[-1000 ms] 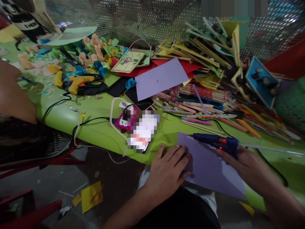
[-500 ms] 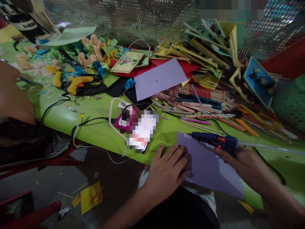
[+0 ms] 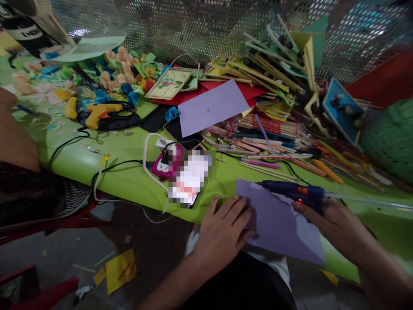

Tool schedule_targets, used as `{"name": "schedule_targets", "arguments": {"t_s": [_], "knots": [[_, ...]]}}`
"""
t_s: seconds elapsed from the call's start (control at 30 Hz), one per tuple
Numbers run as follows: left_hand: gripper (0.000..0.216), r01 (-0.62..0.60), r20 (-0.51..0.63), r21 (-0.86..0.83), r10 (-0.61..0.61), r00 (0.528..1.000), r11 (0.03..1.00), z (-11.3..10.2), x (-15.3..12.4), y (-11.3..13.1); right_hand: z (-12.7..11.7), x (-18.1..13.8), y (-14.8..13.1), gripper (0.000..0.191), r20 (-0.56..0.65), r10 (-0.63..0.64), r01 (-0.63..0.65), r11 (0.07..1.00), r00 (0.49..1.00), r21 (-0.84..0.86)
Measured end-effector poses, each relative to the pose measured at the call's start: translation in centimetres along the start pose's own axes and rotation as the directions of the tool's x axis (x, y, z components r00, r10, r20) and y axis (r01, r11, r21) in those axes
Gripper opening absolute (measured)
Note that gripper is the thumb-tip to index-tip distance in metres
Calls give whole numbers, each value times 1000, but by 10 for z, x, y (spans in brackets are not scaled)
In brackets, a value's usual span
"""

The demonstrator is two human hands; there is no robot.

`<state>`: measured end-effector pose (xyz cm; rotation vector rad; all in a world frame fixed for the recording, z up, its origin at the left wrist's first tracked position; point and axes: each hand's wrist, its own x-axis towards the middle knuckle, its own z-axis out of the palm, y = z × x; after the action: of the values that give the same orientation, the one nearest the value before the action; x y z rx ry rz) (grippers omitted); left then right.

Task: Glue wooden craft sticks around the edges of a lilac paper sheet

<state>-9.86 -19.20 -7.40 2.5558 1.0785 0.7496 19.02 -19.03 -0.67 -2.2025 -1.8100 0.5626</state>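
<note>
My left hand (image 3: 226, 234) lies flat, fingers outstretched, on the left edge of a purple sheet of paper (image 3: 280, 232) at the table's near edge. In my right hand (image 3: 332, 219) is a dark blue glue gun (image 3: 295, 191), a red light glowing on its body. A clear glue stick (image 3: 368, 201) juts from the back of the gun. The nozzle points left over the upper edge of the paper, near its top left corner. Whether the tip touches the sheet, I cannot tell.
A lit phone (image 3: 190, 178) lies left of the paper beside a magenta power strip (image 3: 166, 163) with cables. A yellow glue gun (image 3: 101, 114), paper scraps, another purple sheet (image 3: 213, 107), pencils and stick frames (image 3: 267, 73) crowd the back. At left, another person's arm (image 3: 19, 133) shows.
My right hand has moved the glue gun slightly right along the paper's upper edge. My left hand stays on the sheet. The whole view has shifted a little.
</note>
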Motion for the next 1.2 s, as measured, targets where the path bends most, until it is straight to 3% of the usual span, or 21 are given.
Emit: {"name": "schedule_targets", "arguments": {"t_s": [0.23, 0.47, 0.73, 1.0, 1.2], "knots": [[39, -1, -3, 6, 1, 1000, 1000, -1, 1, -1, 0, 6, -23, 58, 41, -27, 26, 999, 999, 29], [38, 1, -4, -18, -1, 1000, 1000, 0, 1, -1, 0, -4, 9, 63, -13, 3, -3, 999, 1000, -37], [37, 0, -18, -21, 0, 1000, 1000, 1, 1, -1, 0, -1, -4, 64, 26, 14, -14, 1000, 1000, 14], [41, 7, -2, -13, -7, 1000, 1000, 0, 0, -1, -3, -10, 20, 62, -24, 92, -91, 995, 995, 27], [40, 12, -2, -21, -12, 1000, 1000, -1, 0, -1, 0, -11, 17, 63, -15, 100, -100, 995, 995, 26]]}}
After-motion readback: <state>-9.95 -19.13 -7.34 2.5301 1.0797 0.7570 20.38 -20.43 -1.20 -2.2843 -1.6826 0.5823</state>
